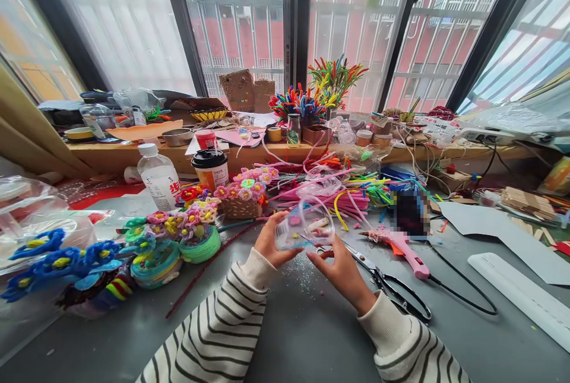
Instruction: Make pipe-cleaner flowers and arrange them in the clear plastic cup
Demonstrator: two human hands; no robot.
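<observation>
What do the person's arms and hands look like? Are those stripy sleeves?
Yes! Both long sleeves are creamy white with thin dark stripes, ending in plain cream cuffs. The left hand and right hand are bare.

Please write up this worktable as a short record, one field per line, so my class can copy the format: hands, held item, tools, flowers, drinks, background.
Left hand: holds a clear plastic cup
Right hand: at the cup's rim; whether it grips is unclear
Cup position: tilted, mouth toward the right hand
Tools: scissors; pink glue gun to their right
Flowers: blue at far left; pink near the middle
Drinks: clear bottle; black-lidded cup
Background: barred windows
</observation>
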